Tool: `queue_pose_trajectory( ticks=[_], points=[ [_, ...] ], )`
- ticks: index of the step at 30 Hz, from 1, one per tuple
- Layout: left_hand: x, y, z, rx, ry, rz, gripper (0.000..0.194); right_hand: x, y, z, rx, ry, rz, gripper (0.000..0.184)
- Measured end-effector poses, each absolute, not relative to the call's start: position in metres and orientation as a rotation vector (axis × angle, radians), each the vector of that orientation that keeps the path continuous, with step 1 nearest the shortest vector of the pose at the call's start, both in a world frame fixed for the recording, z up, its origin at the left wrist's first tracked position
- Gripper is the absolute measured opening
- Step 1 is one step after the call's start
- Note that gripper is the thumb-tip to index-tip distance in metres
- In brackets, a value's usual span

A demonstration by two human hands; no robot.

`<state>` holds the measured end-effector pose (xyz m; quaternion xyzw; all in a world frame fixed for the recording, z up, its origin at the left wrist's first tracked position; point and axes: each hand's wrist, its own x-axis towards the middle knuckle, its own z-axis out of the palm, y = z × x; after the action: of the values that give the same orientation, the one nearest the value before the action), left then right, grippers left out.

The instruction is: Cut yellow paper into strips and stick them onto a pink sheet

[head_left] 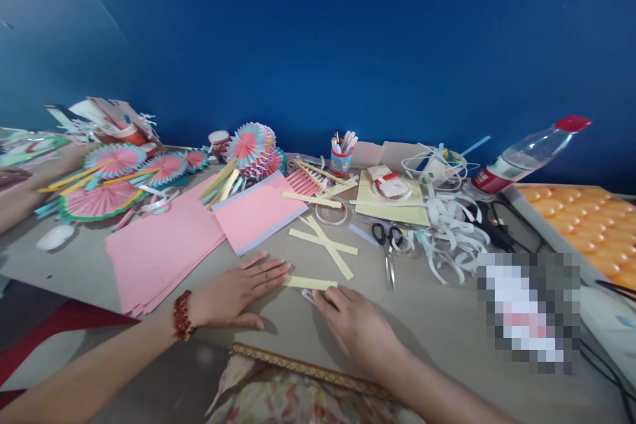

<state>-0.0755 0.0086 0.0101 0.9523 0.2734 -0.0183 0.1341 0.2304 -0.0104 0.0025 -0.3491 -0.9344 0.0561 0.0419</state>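
Yellow strip (311,283) touches the flattened left hand (242,290) and the right hand (354,321) gripping a pale tool (307,295).

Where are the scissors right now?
In the head view, the black-handled scissors lie on the table right of centre, between the crossed pale-yellow strips and the tangled white strips, beyond the right hand.

We count our two hands (248,283), one yellow strip (309,283) between them, one small pale tool (307,295), two crossed strips (325,242) beyond, one pair of scissors (390,264), one bottle (519,160) and one pen cup (341,163).
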Motion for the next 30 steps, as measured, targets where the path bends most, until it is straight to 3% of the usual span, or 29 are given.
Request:
queue_pose_trajectory(
  ticks=[18, 20, 24, 30],
  points=[
    [-0.079, 0.009, 0.007, 2.688, 0.760, 0.035, 0.089, 0.198, -0.010, 0.006, -1.043, -2.902, 0.161, 0.039],
    [-0.084, 0.012, 0.009, 2.645, 0.755, 0.069, 0.082, 0.198, -0.009, 0.006, -1.046, -2.904, 0.172, 0.037],
    [-0.097, 0.024, 0.015, 2.598, 0.890, 0.314, 0.048, 0.201, -0.008, 0.004, -1.043, -2.911, 0.183, 0.039],
    [-0.097, 0.043, 0.010, 2.661, 0.754, 0.261, 0.041, 0.201, -0.008, 0.003, -1.039, -2.902, 0.176, 0.038]
  ],
)
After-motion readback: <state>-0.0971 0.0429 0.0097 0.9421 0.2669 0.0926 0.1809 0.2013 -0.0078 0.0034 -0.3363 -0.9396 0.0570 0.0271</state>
